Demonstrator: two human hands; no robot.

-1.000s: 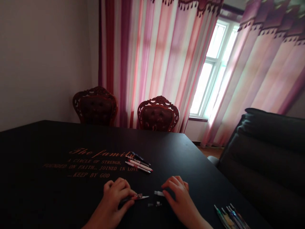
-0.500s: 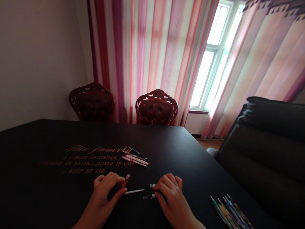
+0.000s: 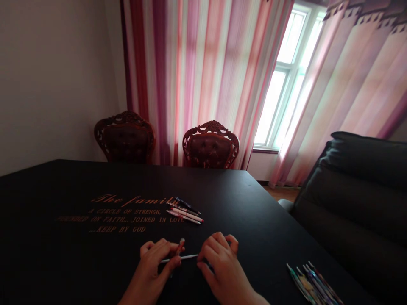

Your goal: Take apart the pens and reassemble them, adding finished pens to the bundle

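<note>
My left hand [image 3: 157, 259] is closed, thumb and finger pinching a small reddish pen barrel [image 3: 181, 245] with a clear end, which stands tilted upward. A thin white pen refill [image 3: 190, 256] runs past those fingertips; whether it is gripped too, I cannot tell. Its tip points right and reaches the fingertips of my right hand [image 3: 219, 260]. That hand is closed in a pinch low over the table, and its fingers hide whatever is in them. Below my left fingertips a faint small piece shows, too dark to name.
Several pens [image 3: 184, 212] lie in a group beyond my hands on the black table [image 3: 222, 190], by gold lettering. More pens [image 3: 313, 281] lie at the right near edge. Two carved chairs [image 3: 210, 148] stand at the far side, a black armchair [image 3: 356, 212] at the right.
My left hand has moved right, with the barrel, towards my right hand. The refill has shifted right. Small clear and white pieces seen by my right fingers no longer show.
</note>
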